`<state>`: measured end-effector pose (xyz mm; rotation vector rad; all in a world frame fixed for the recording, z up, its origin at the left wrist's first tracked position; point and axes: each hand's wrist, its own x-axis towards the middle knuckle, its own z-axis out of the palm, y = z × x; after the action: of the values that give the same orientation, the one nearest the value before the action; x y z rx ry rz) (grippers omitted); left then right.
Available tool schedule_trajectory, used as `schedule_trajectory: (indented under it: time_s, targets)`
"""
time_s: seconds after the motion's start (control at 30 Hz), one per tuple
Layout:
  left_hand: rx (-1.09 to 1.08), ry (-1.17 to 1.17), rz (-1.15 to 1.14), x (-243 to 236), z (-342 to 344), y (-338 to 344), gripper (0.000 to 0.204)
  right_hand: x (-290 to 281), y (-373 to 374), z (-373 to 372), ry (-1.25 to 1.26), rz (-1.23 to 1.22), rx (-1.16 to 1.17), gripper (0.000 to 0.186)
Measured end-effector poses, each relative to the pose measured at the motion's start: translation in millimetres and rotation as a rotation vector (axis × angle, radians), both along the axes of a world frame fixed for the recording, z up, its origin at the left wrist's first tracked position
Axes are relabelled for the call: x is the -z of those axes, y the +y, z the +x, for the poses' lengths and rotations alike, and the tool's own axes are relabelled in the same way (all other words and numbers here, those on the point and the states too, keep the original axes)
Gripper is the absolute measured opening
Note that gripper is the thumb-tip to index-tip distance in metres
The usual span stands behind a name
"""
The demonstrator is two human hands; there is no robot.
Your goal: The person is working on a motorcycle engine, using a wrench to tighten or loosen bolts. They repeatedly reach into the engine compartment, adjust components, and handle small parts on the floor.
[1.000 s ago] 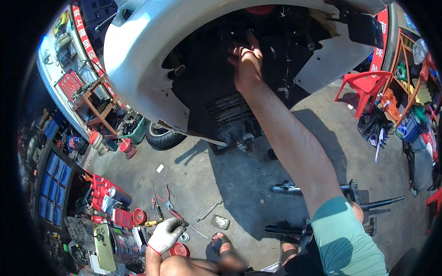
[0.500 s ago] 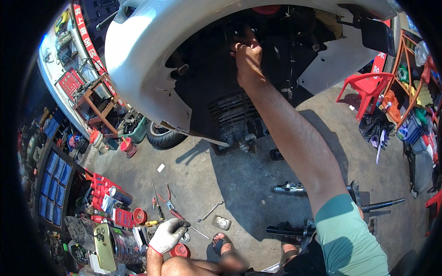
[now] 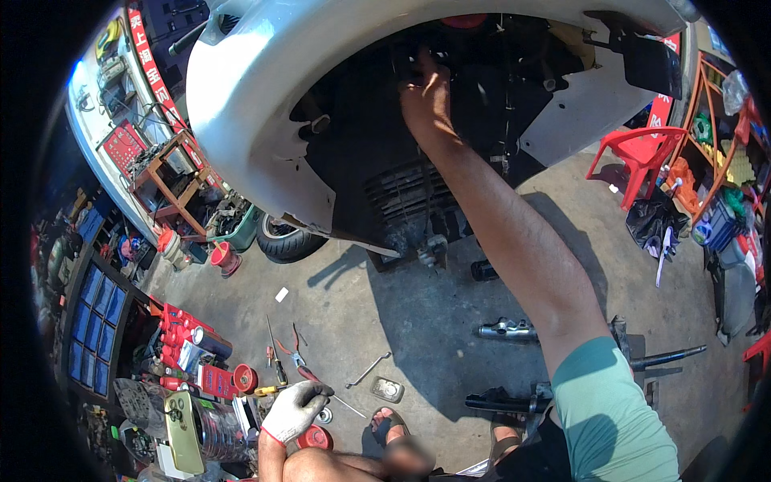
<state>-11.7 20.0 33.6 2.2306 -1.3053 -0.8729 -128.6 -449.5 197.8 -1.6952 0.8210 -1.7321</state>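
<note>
My bare right hand (image 3: 426,92) reaches up into the dark hollow under a white scooter body (image 3: 241,104). Its fingers are bent around something dark that I cannot make out, and shadow hides their tips. Low in the view, beside my knee, is my left hand (image 3: 295,411) in a white glove with grey fingertips. Its fingers are curled and pressed together. A thin metal rod (image 3: 349,406) shows just past the fingertips; whether the hand holds it is unclear. Near it lie red-handled pliers (image 3: 297,357), a yellow-handled screwdriver (image 3: 267,390) and a bent metal rod (image 3: 368,369).
Metal fork tubes (image 3: 506,330) lie on the floor at right. A small metal tray (image 3: 388,390) sits before my feet. Cans and red boxes (image 3: 215,379) crowd the left. Farther back are a tyre (image 3: 285,245), a red chair (image 3: 642,157) and a loaded shelf (image 3: 723,153).
My right hand has turned at the wrist and shifted slightly left, with its fingers deeper in the shadow. The left hand stays in nearly the same place.
</note>
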Motion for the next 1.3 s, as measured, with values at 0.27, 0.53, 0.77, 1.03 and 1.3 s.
schedule_trajectory:
  time_s: [0.27,0.53,0.77,1.03,1.3]
  targets:
    - [-0.007,0.003,0.003,2,2,4,0.025,8,5,-10,-0.037,-0.002,-0.129,0.078]
    - [0.005,-0.002,-0.012,5,3,3,0.025,0,15,-18,0.061,0.037,-0.115,0.077]
    - [0.075,-0.127,-0.080,7,10,8,0.023,28,-21,-3,0.237,-0.195,0.083,0.077]
    - [0.040,-0.019,-0.127,6,10,11,0.023,61,51,-36,-0.082,-0.089,-0.216,0.054]
    - [0.054,0.039,-0.218,11,17,15,0.020,312,176,-27,0.211,0.416,-0.535,0.045]
